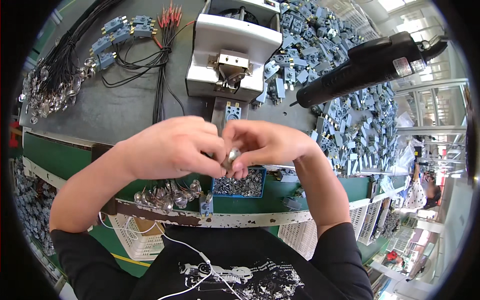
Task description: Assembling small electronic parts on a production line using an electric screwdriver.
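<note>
In front of my chest, both hands meet at a small round silvery metal cap (234, 154). My right hand (272, 142) pinches it between thumb and bent fingers. From the other side, the closed fingers of my left hand (180, 149) grip its edge, and they hide part of it. Just beyond my hands, a blue-grey switch block (233, 112) with brass terminals lies in the slot before a white bench machine (237, 37). Below my fingers, a blue tray (239, 196) holds many tiny metal pieces.
A black electric screwdriver (360, 72) hangs at the right above a heap of switch blocks (350, 115). Bundled black cables (162, 75) and round metal caps (55, 95) lie at the left. More caps (167, 195) sit along the near edge beside another switch block (206, 205).
</note>
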Demonstrator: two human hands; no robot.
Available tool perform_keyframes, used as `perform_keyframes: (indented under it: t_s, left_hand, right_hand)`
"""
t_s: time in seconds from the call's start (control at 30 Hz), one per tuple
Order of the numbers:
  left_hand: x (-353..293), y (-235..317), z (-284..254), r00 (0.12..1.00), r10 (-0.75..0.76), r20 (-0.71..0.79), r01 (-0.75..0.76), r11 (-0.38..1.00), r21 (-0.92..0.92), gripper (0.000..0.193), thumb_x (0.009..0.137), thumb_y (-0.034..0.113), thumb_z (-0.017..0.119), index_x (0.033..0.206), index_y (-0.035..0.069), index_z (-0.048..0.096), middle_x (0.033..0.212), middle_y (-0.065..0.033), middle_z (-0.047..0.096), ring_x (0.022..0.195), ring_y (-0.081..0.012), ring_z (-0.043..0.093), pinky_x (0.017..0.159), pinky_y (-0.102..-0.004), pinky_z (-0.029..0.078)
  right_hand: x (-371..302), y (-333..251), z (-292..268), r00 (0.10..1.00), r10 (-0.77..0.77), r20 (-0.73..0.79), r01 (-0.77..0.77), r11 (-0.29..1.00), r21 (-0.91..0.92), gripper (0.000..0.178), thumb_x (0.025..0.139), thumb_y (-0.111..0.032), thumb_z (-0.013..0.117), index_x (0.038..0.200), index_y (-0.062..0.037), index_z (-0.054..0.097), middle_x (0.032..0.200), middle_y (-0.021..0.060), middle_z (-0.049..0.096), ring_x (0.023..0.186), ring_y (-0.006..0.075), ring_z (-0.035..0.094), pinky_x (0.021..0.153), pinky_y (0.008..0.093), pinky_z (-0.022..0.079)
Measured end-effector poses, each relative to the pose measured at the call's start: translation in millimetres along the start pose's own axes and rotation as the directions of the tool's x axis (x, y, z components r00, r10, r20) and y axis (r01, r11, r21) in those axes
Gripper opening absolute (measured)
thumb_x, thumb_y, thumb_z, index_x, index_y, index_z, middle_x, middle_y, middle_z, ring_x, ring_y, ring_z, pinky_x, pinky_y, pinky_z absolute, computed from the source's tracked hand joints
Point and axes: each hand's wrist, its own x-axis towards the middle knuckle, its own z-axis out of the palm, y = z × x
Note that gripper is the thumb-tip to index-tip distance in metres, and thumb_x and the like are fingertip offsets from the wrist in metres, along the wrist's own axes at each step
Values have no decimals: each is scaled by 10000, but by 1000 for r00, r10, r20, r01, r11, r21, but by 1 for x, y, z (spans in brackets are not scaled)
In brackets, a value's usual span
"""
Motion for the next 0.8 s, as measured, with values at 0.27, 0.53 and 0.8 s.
perform_keyframes:
  t_s: [0.27,0.53,0.8]
  left_hand:
    - [-9,7,12,937,-268,-226,285,957,48,190,818,132,826,963,67,722,873,-64,687,806,-284,664,754,-404,528]
    - [19,-15,26,881,-336,-332,405,899,168,246,833,112,817,1063,52,753,823,-81,682,769,-288,656,704,-412,532]
    - [15,-10,29,843,-430,-323,513,823,243,196,844,156,797,1019,78,754,844,-78,688,822,-279,667,756,-399,545]
  right_hand:
    - [-25,-14,37,865,-332,-377,-15,734,-679,157,1023,-37,637,1172,1,602,983,117,732,836,138,693,735,272,564]
    - [-65,-52,57,178,-950,-255,271,296,-916,286,1096,-109,472,1366,-25,517,1053,243,677,692,163,587,596,273,501]
    - [7,-82,50,-203,-839,-505,317,432,-844,996,863,-284,863,1616,-113,233,1335,194,573,1181,278,610,1062,450,490]
